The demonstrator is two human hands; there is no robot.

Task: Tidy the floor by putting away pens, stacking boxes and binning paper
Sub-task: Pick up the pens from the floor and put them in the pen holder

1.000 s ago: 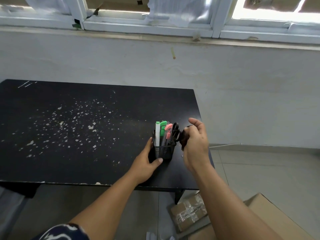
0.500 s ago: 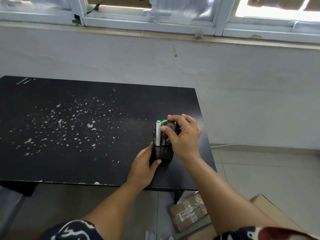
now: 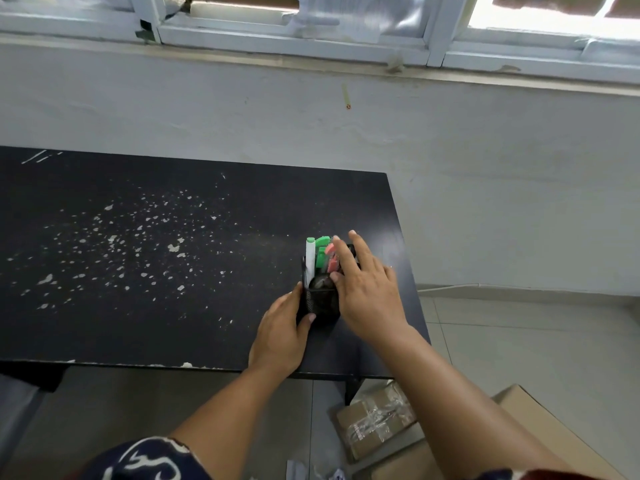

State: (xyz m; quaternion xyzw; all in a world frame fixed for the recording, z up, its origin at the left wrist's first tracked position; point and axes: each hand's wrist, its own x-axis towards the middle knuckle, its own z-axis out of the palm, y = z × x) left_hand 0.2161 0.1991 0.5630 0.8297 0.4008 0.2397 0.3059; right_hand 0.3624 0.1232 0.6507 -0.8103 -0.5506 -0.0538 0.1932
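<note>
A black mesh pen holder (image 3: 320, 304) stands upright on the black table (image 3: 145, 271), near its front right corner. Contents: one white marker (image 3: 310, 258) with a green cap, standing at the left side; one green marker (image 3: 322, 254) just beside it; one pink marker (image 3: 332, 259) further right, partly covered by the right hand. A dark rounded item sits low at the holder's front rim; what it is cannot be told.

The left hand (image 3: 280, 336) grasps the holder from the left and front, thumb curled round the near wall. The right hand (image 3: 363, 285) is released, fingers straight and spread, lying over the holder's right side and the tops of the markers; it grips nothing.

The tabletop is matte black, flecked with many white chips of worn paint toward the left and centre, with chipped spots along the front edge. It stands against a white plastered wall (image 3: 485, 185) under a white window frame (image 3: 346, 39).

On the grey tiled floor (image 3: 536, 348), below the table's right end, lies a small cardboard box (image 3: 377, 420) sealed with clear tape. A larger cardboard box (image 3: 540, 431) lies just right of it, partly hidden by the right forearm. Scraps of white paper (image 3: 294, 471) show at the bottom edge, near the small box.
</note>
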